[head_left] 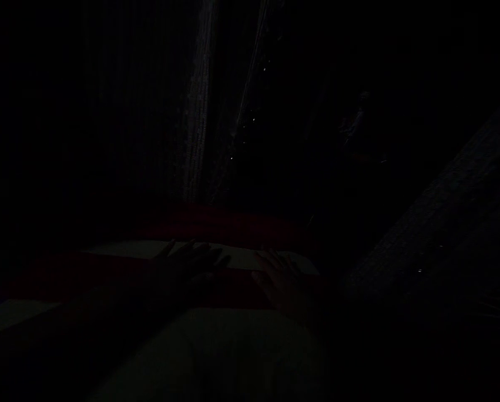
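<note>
The picture is very dark. A cloth with broad red and pale stripes spreads out below and ahead of me. My left hand is over the cloth left of the middle, palm down, fingers stretched and spread. To its right, my right hand is also over the stripes with its fingers extended. Neither hand shows anything in its grasp. Whether the palms press on the cloth is too dark to tell. Both forearms fade into shadow.
Behind the cloth hangs what looks like a pale, ribbed curtain or fabric. A greyish, textured slanting surface rises at the right. Small bright specks show in the dark between them; the rest is too dark to make out.
</note>
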Motion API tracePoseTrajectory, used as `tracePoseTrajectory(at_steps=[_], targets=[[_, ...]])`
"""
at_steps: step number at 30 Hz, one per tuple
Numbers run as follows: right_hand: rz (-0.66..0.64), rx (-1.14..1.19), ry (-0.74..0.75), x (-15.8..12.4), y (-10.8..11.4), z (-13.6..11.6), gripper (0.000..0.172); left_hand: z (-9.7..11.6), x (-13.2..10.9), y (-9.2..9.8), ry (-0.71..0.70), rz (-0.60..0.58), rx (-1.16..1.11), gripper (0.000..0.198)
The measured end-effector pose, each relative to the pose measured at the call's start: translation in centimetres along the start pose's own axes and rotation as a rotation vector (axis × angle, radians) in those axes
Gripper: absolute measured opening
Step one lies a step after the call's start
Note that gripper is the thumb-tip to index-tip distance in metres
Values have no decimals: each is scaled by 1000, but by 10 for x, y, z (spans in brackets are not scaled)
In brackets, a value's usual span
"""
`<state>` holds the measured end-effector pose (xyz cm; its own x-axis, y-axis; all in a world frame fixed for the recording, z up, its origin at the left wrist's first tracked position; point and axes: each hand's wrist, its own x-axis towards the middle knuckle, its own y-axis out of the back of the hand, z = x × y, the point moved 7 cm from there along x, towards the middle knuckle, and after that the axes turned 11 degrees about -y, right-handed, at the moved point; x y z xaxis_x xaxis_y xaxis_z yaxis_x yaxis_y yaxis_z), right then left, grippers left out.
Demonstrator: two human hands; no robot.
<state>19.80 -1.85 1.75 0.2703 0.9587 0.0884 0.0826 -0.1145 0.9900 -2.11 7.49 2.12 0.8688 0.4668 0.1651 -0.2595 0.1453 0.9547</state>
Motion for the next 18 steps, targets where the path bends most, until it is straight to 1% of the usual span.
tracePoseTrajectory(at_steps=[2,4,7,9,11,13,14,15,18], targets=[[-44,-8,41,2,-5,-19,76,-8,-13,0,-8,-13,-19,61],[-98,-27,86,3,-16,-32,73,-9,-22,-7,-43,-65,-52,69],[-127,-53,125,4,-37,-35,68,-8,-28,-15,-61,-119,-87,75],[-90,-54,132,5,-46,-28,70,-6,-30,-17,-64,-131,-91,75],[-11,-35,117,7,-50,-18,75,-5,-29,-18,-66,-156,-95,79],[23,-8,135,9,-55,-11,80,-4,-28,-17,-76,-152,-92,80],[23,3,152,9,-57,-9,78,-4,-28,-17,-83,-153,-93,81],[53,18,174,9,-56,-8,74,-4,-28,-16,-88,-144,-96,81],[205,31,271,5,-43,-11,64,-4,-29,-17,-92,-139,-114,82]])
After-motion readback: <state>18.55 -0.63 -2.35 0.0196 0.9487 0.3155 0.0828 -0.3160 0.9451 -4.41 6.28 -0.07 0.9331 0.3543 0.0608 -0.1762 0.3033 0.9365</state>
